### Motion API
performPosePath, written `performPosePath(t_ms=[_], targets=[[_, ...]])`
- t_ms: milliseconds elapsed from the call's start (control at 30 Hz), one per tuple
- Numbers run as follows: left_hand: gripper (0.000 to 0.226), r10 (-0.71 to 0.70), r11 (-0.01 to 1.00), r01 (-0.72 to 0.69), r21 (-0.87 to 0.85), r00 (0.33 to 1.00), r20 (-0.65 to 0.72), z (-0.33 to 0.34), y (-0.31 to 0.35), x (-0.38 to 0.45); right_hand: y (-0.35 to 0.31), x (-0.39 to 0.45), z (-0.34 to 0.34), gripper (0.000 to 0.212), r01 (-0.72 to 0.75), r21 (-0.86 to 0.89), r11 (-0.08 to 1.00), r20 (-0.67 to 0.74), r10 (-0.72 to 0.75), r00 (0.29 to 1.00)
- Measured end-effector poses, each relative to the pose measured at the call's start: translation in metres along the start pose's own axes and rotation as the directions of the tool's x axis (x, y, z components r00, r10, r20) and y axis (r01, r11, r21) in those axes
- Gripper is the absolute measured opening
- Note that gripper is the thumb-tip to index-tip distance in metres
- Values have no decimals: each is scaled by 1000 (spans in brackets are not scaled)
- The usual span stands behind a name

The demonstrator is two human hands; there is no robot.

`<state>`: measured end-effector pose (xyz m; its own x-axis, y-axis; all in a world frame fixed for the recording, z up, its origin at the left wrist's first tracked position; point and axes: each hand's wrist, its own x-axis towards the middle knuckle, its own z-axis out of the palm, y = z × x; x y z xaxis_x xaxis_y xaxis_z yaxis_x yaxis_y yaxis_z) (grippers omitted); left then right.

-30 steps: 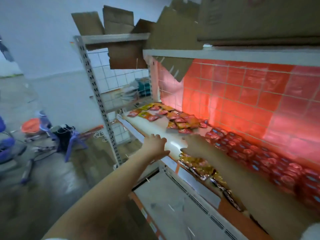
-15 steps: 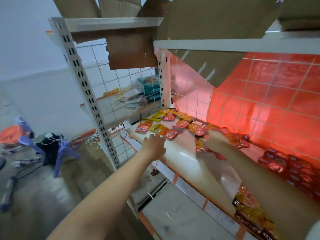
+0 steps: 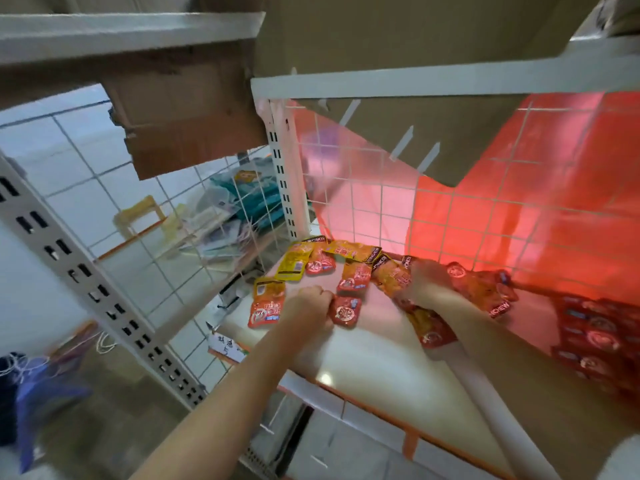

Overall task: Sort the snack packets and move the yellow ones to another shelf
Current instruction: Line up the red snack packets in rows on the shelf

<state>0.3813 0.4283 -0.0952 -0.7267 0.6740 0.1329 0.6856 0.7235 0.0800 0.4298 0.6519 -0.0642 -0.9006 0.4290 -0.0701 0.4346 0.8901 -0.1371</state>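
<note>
On the shelf, head view: your two hands work among loose snack packets spread over the white shelf [image 3: 363, 362] near its far left corner.
Left hand [image 3: 306, 306]: fingers curled, knuckles up, its fingertips at the edge of a red packet [image 3: 346, 310]; you appear to pinch that edge, though the contact is hidden behind the knuckles.
Right hand [image 3: 424, 280]: lies over the orange packets [image 3: 391, 273] with fingers bent down onto them; whether it grips one or only presses cannot be told.
Yellow packets: one yellow packet [image 3: 295, 263] lies flat beyond your left hand, another [image 3: 353, 250] lies across the back by the wire grid [image 3: 381, 202]; a smaller one [image 3: 268, 288] sits just beside your left hand, touching a red-and-white packet [image 3: 265, 312].
Step, as judged: sorting not finished; yellow ones not yet moved off this shelf.
Risk one: packets overlap, so lifting one may drag a neighbour toward the front edge and off it.
Risk two: orange and yellow look alike under the red glow from the back panel [image 3: 519, 220]; you could pick the wrong colour.
Stock at right: a packed row of red packets [image 3: 599, 337] lies along the back, blurred.
Neighbouring shelf: loose bags and papers [image 3: 228, 216], behind the grid.
</note>
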Motion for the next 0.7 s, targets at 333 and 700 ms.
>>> performPosePath(t_ms=[333, 700], targets=[[24, 469, 871, -432, 233, 873, -134, 6, -24, 1, -8, -61, 8, 39, -195, 459, 867, -43, 241, 969], [16, 140, 291, 73, -954, 983, 118, -33, 4, 6, 1, -143, -29, 31, -106, 852, 513, -244, 567, 786]])
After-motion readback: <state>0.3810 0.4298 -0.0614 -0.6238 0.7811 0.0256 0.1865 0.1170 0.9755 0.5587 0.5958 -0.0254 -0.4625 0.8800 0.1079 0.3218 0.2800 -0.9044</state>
